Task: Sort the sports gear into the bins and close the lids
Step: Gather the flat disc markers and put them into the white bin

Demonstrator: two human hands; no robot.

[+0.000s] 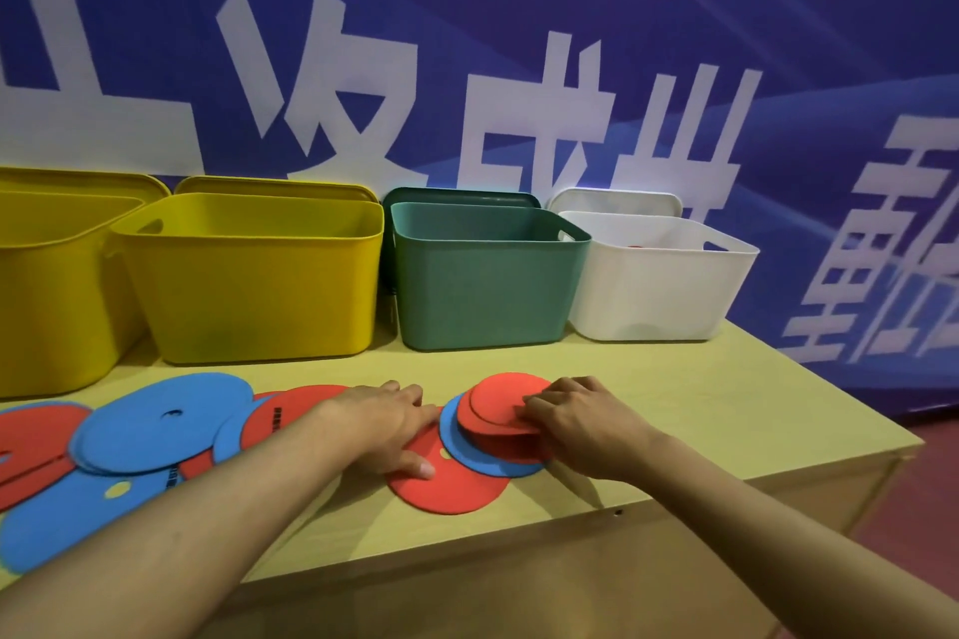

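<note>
Red and blue discs still crowd the wooden table (726, 410), so we judge the sorting barely begun. All four bins sit open along the back: two yellow bins (249, 291), the green bin (482, 285) and the white bin (654, 291), where a sliver of red shows inside. Lids lean behind them, none closed. Our left hand (386, 423) lies flat, fingers straight, pressing a red disc (451, 490). Our right hand (576, 423) curls its fingers on the top red disc (506, 400) of a small stack, pinching its edge off the blue disc (467, 449) beneath.
</note>
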